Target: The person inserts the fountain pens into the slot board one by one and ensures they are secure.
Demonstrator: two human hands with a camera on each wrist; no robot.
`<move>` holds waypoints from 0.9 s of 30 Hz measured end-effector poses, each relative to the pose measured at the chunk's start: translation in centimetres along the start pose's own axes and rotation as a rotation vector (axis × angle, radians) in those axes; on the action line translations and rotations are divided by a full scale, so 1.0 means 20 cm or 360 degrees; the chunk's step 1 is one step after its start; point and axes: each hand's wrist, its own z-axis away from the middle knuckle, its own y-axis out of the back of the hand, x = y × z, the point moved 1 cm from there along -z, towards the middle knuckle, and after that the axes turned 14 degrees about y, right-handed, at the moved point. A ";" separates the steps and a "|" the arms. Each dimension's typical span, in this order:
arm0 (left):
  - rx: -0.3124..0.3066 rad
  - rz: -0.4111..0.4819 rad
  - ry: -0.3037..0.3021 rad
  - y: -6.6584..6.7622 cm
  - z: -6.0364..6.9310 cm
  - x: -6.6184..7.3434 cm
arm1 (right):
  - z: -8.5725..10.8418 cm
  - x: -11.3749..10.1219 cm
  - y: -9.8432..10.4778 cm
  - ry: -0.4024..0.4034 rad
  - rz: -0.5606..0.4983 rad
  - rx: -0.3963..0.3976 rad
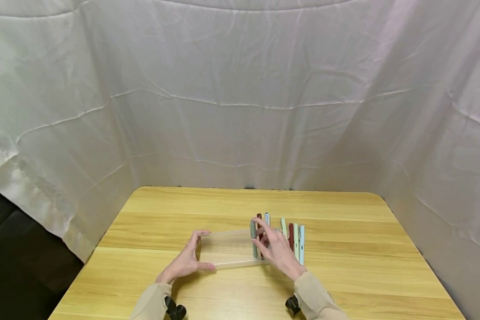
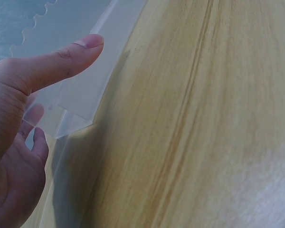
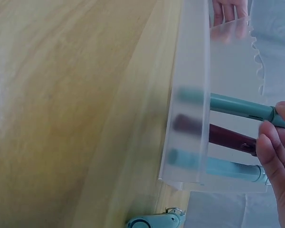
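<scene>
A frosted clear plastic pen rack (image 1: 226, 246) with a notched edge (image 3: 258, 57) sits on the table. My left hand (image 1: 188, 260) grips its left end, thumb along the near side and fingers at the far side. Between thumb and fingers, my right hand (image 1: 280, 251) pinches the upper part of a green pen (image 3: 237, 107), whose lower end shows blurred behind the rack's frosted front wall. A dark red pen (image 3: 230, 137) and a light blue pen (image 3: 232, 167) lie beside it in the rack, partly behind my right fingers in the head view.
Right of the rack, several capped pens lie side by side on the wooden table (image 1: 364, 266): a light green one (image 1: 283, 226), a dark red one (image 1: 291, 235), another light green one (image 1: 296, 235) and a light blue one (image 1: 302, 244). Pale curtains (image 1: 244, 133) surround the table.
</scene>
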 end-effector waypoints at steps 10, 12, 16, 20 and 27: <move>0.0000 0.0004 0.0012 -0.01 0.00 0.00 | -0.04 0.01 0.00 0.0039 0.0123 0.0018; -0.0001 0.0004 0.0016 -0.01 0.00 0.00 | -0.05 0.00 0.01 0.0016 0.0121 -0.0004; -0.0005 0.0001 0.0021 -0.01 -0.01 0.01 | -0.06 0.00 0.02 -0.0068 0.0128 -0.0060; -0.0004 0.0001 0.0013 -0.01 -0.01 0.00 | -0.07 0.01 0.02 -0.0170 0.0141 -0.0120; -0.0017 0.0011 0.0024 -0.01 0.00 -0.01 | -0.09 0.01 0.03 -0.0278 0.0126 -0.0194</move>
